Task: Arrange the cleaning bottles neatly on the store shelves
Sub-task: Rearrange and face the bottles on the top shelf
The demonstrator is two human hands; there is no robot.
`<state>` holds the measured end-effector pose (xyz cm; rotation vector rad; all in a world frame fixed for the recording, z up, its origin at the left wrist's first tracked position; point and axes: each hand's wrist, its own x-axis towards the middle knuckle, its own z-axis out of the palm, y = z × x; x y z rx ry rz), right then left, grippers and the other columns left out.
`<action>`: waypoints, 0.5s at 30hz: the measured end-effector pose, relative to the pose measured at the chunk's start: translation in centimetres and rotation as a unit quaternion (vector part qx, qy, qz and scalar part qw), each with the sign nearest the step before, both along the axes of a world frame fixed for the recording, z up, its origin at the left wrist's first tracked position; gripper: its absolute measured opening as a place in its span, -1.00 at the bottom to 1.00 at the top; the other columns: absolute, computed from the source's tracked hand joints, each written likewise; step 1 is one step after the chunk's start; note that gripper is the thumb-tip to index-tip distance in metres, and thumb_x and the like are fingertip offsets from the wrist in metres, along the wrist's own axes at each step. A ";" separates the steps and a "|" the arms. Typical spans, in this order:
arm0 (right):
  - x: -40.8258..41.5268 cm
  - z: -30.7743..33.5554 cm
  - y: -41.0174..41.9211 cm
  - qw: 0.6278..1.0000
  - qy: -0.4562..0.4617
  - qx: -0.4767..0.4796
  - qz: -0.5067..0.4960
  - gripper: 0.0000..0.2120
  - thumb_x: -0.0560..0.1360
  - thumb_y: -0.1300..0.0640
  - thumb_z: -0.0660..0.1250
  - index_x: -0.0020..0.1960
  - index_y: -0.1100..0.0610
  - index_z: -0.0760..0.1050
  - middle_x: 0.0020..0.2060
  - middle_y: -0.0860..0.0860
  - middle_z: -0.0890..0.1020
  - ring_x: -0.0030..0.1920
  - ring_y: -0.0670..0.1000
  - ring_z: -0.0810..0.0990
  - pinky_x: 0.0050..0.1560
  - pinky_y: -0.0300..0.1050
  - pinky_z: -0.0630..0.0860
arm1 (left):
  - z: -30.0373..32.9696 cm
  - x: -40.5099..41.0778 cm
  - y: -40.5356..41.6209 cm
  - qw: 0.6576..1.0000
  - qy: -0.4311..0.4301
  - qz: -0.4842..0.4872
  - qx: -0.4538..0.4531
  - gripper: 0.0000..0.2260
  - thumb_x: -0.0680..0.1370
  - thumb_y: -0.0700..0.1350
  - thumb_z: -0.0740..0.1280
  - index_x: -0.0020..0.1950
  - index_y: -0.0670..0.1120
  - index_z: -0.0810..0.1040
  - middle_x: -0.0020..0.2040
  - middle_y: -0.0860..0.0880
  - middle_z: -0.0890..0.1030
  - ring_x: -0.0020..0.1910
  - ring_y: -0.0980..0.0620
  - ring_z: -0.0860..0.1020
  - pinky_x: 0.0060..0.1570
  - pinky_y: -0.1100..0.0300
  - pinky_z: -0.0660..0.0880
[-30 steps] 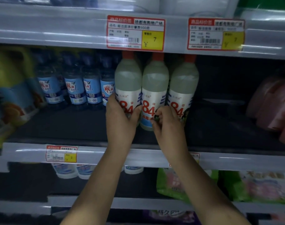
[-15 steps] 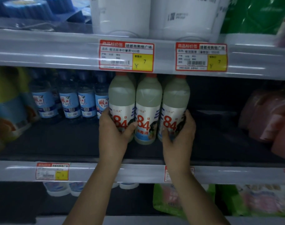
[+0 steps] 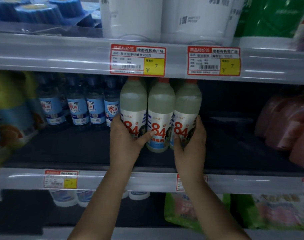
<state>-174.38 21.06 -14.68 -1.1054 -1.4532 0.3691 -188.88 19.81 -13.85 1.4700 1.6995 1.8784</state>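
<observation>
At frame centre, our left hand (image 3: pixel 126 139) grips the left 84 disinfectant bottle (image 3: pixel 133 108) while our right hand (image 3: pixel 191 142) grips the right one (image 3: pixel 187 108), squeezing the middle bottle (image 3: pixel 160 111) between them to tidy the row.

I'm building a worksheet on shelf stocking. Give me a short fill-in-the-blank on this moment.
1. The left hand holds the leftmost of ____ white 84 bottles standing side by side.
2. The right hand holds the right bottle, whose cap is ____.
3. The middle bottle is touched by the left ____.
4. To the left stand smaller bottles with ____ labels.

Missing: three; red; thumb; blue
</observation>
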 end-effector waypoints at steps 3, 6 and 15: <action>-0.1 -0.2 0.1 1.000 -0.006 0.001 -0.003 -0.31 0.48 0.19 0.32 0.49 0.10 0.03 0.40 0.02 0.25 0.28 -0.31 0.13 0.22 -0.60 0.05 | -0.1 0.1 -0.1 1.000 -0.001 0.006 0.001 -0.22 0.21 -0.05 0.59 0.32 -0.10 0.29 0.23 -0.06 0.45 0.21 0.05 0.47 0.19 0.00 0.49; -0.2 -0.1 -0.2 0.999 -0.031 -0.001 -0.014 -0.29 0.49 0.20 0.31 0.50 0.11 -0.03 0.48 0.07 0.13 0.40 -0.18 0.07 0.32 -0.47 0.00 | -0.2 0.2 -0.3 1.000 0.009 0.007 -0.003 -0.22 0.20 0.01 0.57 0.32 -0.07 0.29 0.23 -0.07 0.45 0.21 0.03 0.47 0.17 -0.02 0.50; -0.7 0.4 -1.7 0.995 -0.073 0.067 0.002 -0.34 0.48 0.20 0.27 0.48 0.17 0.02 0.48 0.17 0.08 0.49 0.11 0.04 0.47 0.07 0.11 | 0.5 1.7 -2.3 0.968 0.178 0.157 -0.076 -0.08 0.32 0.15 0.47 0.46 -0.22 0.09 0.41 -0.22 0.27 0.42 -0.18 0.19 0.43 -0.09 0.11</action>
